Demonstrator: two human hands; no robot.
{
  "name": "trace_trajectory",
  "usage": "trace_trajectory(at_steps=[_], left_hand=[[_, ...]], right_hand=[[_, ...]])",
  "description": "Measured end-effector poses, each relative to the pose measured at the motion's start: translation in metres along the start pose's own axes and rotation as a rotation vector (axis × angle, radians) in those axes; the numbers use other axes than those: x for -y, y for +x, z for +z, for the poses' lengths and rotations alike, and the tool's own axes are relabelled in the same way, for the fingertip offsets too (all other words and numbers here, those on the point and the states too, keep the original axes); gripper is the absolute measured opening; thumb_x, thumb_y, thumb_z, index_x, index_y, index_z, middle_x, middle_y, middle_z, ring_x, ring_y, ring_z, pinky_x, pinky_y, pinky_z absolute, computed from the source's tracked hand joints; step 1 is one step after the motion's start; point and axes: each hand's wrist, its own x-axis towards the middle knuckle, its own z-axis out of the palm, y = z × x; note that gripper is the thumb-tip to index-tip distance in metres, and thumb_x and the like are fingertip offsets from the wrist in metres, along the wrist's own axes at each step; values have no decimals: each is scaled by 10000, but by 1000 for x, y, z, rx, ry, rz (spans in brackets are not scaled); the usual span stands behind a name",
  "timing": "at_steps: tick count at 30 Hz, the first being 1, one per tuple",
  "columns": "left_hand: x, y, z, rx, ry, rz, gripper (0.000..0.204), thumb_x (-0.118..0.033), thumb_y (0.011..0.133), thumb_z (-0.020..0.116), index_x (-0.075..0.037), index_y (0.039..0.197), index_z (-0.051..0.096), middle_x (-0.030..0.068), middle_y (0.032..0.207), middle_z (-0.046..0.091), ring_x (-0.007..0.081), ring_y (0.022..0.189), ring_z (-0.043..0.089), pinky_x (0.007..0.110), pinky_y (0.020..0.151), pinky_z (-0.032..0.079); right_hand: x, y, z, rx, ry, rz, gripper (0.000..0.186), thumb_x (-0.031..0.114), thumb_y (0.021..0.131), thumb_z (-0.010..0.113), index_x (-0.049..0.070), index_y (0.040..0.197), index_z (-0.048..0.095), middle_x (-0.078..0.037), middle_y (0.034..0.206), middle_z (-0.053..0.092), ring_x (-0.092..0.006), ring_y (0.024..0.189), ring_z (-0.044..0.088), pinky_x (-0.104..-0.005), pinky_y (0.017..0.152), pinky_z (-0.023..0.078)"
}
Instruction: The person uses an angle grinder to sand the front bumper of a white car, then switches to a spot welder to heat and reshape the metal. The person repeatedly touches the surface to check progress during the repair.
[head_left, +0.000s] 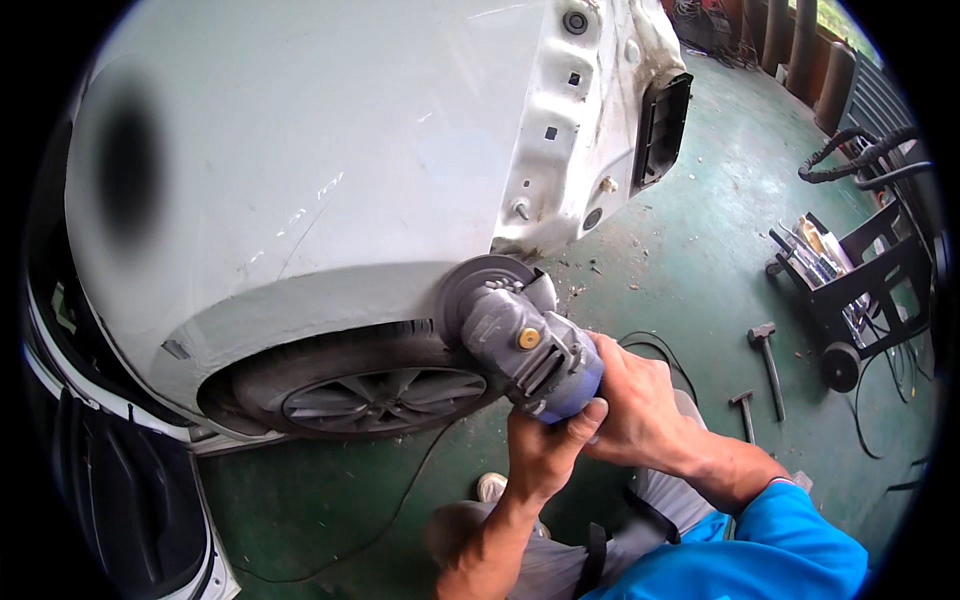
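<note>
Both my hands are closed on an angle grinder (535,350) with a worn grey-blue body. My left hand (545,445) grips its near underside, thumb along the body. Wrapped round the rear and right side is my right hand (640,400); some of its fingers are hidden. The grinder's round disc (465,290) is at the rear edge of the wheel arch on a white car body panel (380,200); whether it touches the metal I cannot tell. Below the arch sits the wheel (385,398). Scratches and a thin line mark the panel above it.
Two hammers (768,370) lie on the green floor (700,260) to my right. Beyond them stands a black wheeled cart (880,270) holding tools. A cable (400,505) runs across the floor below the wheel. An open car door (120,480) is at the lower left.
</note>
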Motion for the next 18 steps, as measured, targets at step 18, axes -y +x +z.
trace_trajectory(at_steps=[18], left_hand=[[-3, 2, 3, -22, -53, -26, 425, -216, 867, 767, 22, 1184, 614, 89, 1119, 649, 162, 1035, 602, 324, 926, 471]], right_hand=[[9, 5, -11, 63, -73, 49, 602, 192, 702, 701, -12, 1214, 459, -186, 997, 633, -385, 889, 659, -466, 664, 527]])
